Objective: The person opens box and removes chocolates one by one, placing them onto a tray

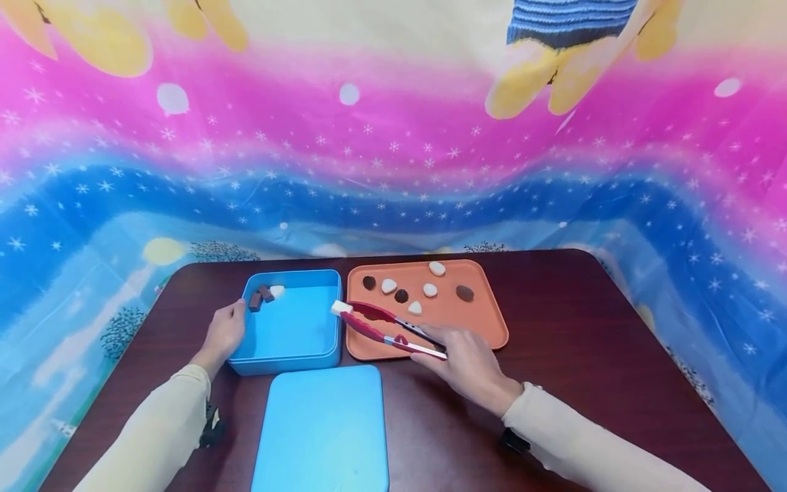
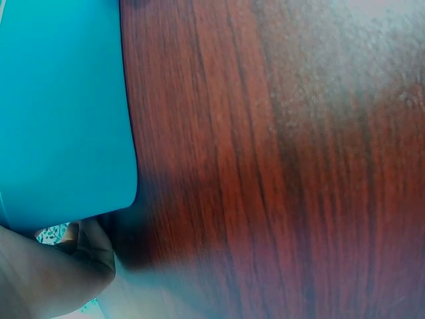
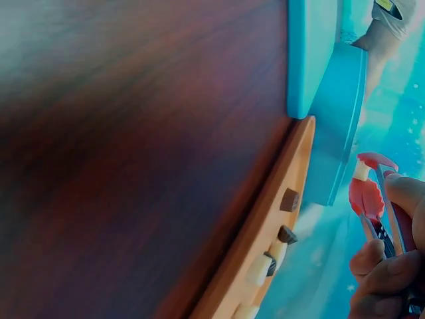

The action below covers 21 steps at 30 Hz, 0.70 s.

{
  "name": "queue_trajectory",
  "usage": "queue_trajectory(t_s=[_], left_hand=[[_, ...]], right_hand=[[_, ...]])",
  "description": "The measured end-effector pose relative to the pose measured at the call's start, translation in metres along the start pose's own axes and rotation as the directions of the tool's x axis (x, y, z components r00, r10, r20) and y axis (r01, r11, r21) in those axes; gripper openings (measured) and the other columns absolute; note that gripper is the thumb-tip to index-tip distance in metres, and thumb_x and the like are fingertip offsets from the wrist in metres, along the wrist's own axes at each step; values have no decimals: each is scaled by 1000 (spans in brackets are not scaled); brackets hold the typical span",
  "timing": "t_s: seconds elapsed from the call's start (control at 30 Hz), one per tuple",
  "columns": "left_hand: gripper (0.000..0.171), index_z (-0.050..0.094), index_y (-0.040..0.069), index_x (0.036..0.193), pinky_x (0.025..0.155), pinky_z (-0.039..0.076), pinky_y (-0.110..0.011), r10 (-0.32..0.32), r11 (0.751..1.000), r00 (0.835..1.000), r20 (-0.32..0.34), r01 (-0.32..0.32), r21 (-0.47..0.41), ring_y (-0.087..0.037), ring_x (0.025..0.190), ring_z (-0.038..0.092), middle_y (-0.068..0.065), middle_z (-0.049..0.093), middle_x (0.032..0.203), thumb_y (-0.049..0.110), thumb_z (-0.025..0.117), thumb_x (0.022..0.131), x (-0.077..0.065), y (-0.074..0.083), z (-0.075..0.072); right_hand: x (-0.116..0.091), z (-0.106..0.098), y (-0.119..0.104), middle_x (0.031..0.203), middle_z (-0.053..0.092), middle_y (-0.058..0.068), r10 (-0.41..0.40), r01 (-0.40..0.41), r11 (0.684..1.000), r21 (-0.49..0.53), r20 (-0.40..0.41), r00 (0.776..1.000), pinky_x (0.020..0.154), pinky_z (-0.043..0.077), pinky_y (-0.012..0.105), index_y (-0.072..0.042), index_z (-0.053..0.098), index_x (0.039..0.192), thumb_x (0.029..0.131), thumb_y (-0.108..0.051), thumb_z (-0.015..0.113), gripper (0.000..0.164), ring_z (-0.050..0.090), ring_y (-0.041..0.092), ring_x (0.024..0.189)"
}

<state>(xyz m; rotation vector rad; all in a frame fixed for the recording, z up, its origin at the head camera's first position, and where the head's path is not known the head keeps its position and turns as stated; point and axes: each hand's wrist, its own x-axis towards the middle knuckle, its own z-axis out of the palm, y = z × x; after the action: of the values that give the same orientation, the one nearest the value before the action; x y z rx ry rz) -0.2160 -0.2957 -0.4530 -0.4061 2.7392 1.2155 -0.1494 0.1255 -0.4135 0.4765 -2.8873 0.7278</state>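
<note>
My right hand (image 1: 467, 359) grips red-tipped tongs (image 1: 361, 327) by their metal handles. Pinched between the tong tips is a small white piece (image 1: 340, 308), held up over the right rim of a blue box (image 1: 289, 364). At the box's left wall, my left hand (image 1: 225, 333) holds on with its fingers near the rim. Inside, in the far left corner, lie two brown blocks (image 1: 255, 301) and a white piece (image 1: 277, 291). In the right wrist view the tongs (image 3: 366, 197) show their scalloped red ends around the white piece (image 3: 362, 170).
An orange tray (image 1: 473, 328) stands right of the box, bearing several white pieces (image 1: 389, 285) and dark brown ones (image 1: 464, 293). A flat blue lid (image 1: 326, 430) lies in front of the box. Behind the dark wooden table (image 1: 584, 342) hangs a colourful printed cloth (image 1: 393, 157).
</note>
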Motion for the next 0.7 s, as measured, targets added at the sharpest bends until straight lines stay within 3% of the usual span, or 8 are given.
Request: queue_trajectory(t_s=[0.2, 0.3, 0.37, 0.53, 0.67, 0.7], left_hand=[[73, 49, -10, 131, 82, 38, -46, -2, 1000, 1000, -3, 2, 1, -36, 100, 48, -18, 42, 91, 47, 8, 109, 1, 1, -3], [68, 51, -6, 111, 76, 36, -41, -10, 1000, 1000, -13, 10, 3, -29, 85, 46, -9, 33, 80, 48, 9, 109, 2, 1, -3], [66, 50, -4, 107, 75, 35, -40, -11, 1000, 1000, -12, 11, 5, -28, 84, 45, -8, 32, 79, 47, 9, 109, 2, 1, -2], [73, 47, -10, 135, 84, 39, -47, -6, 1000, 1000, 4, 6, -1, -39, 105, 49, -21, 47, 98, 46, 9, 109, 1, 0, -1], [73, 48, -10, 134, 84, 38, -47, -3, 1000, 1000, 4, 3, -4, -37, 100, 49, -19, 42, 90, 46, 8, 109, 0, 0, 0], [73, 46, -10, 137, 86, 41, -49, -2, 1000, 1000, 7, 2, -4, -39, 103, 50, -23, 47, 96, 46, 8, 109, 0, 0, -1]], right_hand=[[-8, -4, 16, 114, 76, 0, 12, -12, 1000, -21, 18, 1000, 63, 44, 25, -22, 67, 135, 82, -44, 83, 60, 63, 10, 81], [-12, -6, 24, 114, 76, 0, 8, -8, 999, -33, 13, 1000, 63, 45, 26, -21, 67, 135, 82, -43, 83, 60, 62, 11, 82], [-16, -7, 30, 115, 75, 0, 5, -5, 999, -42, 8, 1000, 64, 48, 29, -21, 68, 134, 82, -43, 83, 58, 64, 12, 86], [-25, -10, 44, 120, 74, -2, 13, -12, 998, -60, 19, 1000, 69, 52, 35, -25, 69, 132, 83, -43, 82, 54, 68, 14, 94], [-29, -11, 53, 121, 74, 1, 36, -33, 996, -82, 31, 999, 67, 50, 35, -23, 68, 133, 84, -44, 81, 56, 68, 15, 92], [-30, -12, 55, 121, 74, 2, 41, -38, 996, -85, 32, 999, 66, 50, 34, -23, 68, 134, 84, -45, 81, 56, 68, 16, 90]])
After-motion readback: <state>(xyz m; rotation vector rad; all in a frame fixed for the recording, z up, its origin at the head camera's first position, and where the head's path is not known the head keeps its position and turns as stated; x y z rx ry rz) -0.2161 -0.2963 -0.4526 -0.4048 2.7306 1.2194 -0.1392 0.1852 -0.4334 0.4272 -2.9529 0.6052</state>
